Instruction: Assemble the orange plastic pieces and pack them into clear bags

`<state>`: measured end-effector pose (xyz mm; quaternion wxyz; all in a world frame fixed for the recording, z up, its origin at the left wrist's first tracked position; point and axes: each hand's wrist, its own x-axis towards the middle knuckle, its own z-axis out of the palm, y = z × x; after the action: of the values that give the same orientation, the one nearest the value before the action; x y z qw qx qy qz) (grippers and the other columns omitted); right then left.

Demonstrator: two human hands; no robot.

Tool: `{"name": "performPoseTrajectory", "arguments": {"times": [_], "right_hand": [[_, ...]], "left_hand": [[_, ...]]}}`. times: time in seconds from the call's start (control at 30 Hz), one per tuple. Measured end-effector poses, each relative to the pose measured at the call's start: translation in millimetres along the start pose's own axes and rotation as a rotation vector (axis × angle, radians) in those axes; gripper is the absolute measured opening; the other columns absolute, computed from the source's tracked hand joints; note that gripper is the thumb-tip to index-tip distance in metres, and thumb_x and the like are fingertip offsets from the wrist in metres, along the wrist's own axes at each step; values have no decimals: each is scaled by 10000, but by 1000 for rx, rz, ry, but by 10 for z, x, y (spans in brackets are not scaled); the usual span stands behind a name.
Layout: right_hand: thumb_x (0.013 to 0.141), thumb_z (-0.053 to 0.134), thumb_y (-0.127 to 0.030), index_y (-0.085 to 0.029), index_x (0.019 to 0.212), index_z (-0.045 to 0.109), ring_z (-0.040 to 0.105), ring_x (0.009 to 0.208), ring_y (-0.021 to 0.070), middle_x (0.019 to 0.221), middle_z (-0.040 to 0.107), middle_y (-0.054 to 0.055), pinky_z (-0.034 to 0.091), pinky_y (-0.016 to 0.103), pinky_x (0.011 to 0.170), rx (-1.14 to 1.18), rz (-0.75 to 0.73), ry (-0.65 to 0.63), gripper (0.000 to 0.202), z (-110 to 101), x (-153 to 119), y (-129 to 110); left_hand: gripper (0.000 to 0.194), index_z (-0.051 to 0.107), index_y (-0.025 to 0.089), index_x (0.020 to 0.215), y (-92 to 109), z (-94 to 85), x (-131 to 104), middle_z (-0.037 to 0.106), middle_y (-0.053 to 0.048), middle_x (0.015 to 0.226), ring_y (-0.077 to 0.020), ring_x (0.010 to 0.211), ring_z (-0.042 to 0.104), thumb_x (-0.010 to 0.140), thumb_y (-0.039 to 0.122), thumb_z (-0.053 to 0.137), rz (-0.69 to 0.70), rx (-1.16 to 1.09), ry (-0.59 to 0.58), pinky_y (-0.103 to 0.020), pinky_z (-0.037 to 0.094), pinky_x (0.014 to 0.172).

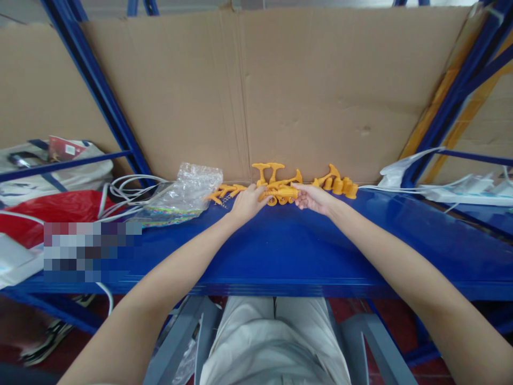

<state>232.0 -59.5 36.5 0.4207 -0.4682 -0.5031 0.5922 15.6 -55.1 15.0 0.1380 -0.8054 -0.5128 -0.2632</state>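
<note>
Both hands reach to the back of the blue table, among a row of yellow plastic parts. My left hand (249, 202) is closed around the left end of a yellow part. My right hand (313, 198) pinches the right end of a yellow piece (287, 192) lying between the hands. Round yellow parts (282, 200) show just below it. T-shaped yellow handles (274, 170) lean on the cardboard behind. Left of my left hand lie yellow pieces with metal spirals (224, 193). Yellow cylinders (343, 186) stand to the right of my right hand.
A cardboard sheet (280, 91) rises behind the blue table (288, 251). Clear plastic bags (186, 190), white cables (128, 187) and a red bag (60, 211) lie at the left. A white power strip (473, 195) is at the right, beyond a blue post (452, 101).
</note>
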Motion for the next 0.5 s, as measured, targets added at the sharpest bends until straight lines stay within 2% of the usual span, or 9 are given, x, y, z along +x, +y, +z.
{"name": "performPoseTrajectory", "arguments": {"times": [0.13, 0.27, 0.33, 0.4, 0.5], "right_hand": [[1000, 476, -329, -173, 683, 534, 577, 438, 84, 542, 628, 35, 484, 165, 467, 86, 53, 8, 359, -14, 9, 2], [974, 484, -268, -200, 684, 494, 602, 487, 95, 571, 620, 13, 500, 186, 515, 168, -36, 101, 298, -37, 37, -39], [945, 525, -266, -210, 713, 492, 626, 526, 110, 612, 637, 14, 510, 203, 535, 133, -124, 167, 241, -51, 81, -53], [894, 607, -268, -219, 749, 496, 652, 579, 128, 649, 654, 14, 518, 220, 562, 41, -230, 241, 189, -44, 145, -53], [811, 707, -266, -225, 817, 532, 682, 698, 163, 733, 681, 21, 543, 269, 642, -178, -402, 315, 180, 35, 258, -35]], "left_hand": [[344, 667, 197, 1170, -37, 35, 17, 658, -102, 1007, -247, 939, 662, 943, 419, 537, 46, -45, 6, -321, 507, 815], [420, 555, 248, 1357, -118, -15, 41, 660, -84, 1085, -225, 992, 663, 997, 403, 404, 82, -102, 46, -316, 507, 852], [447, 488, 257, 1421, -211, -73, 65, 654, -92, 1148, -232, 1047, 652, 1009, 351, 342, 13, -83, 89, -329, 504, 876], [460, 490, 246, 1422, -353, -124, 90, 643, -112, 1205, -250, 1078, 644, 990, 274, 334, -110, -11, 96, -345, 504, 885], [426, 634, 190, 1263, -633, -125, 110, 655, -163, 1179, -296, 1063, 652, 900, 179, 412, -301, 134, -48, -379, 513, 881]]}}
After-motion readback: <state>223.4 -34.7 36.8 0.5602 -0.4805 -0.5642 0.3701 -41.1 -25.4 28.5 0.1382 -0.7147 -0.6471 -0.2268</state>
